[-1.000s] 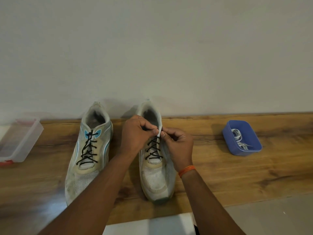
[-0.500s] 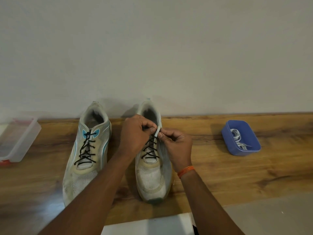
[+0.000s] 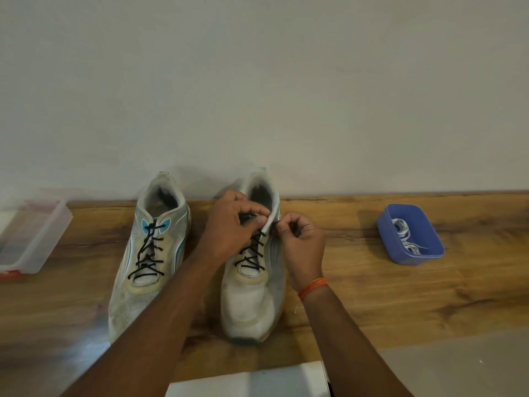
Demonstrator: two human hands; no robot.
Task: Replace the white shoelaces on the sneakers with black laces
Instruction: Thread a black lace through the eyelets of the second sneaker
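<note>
Two worn white sneakers stand side by side on a wooden surface [image 3: 357, 285], heels to the wall. The left sneaker [image 3: 148, 253] carries a black lace [image 3: 148, 253] crossed up to its blue tongue patch. The right sneaker [image 3: 252, 293] also has a black lace [image 3: 252, 255] crossed over its tongue. My left hand [image 3: 229, 227] curls over the top eyelets and pinches the lace end there. My right hand [image 3: 300, 239] pinches the upper edge of the right sneaker at its top eyelet; what its fingertips hold is hidden.
A blue plastic tub [image 3: 410, 234] holding white laces [image 3: 405, 233] sits to the right. A clear plastic box [image 3: 31, 233] with a red edge lies at the far left. A white sheet [image 3: 246, 379] lies at the near edge. The wall runs close behind the shoes.
Both hands stayed at the top of the right sneaker. The left fingers shifted slightly over the top eyelets, and the right hand moved a little lower and to the right.
</note>
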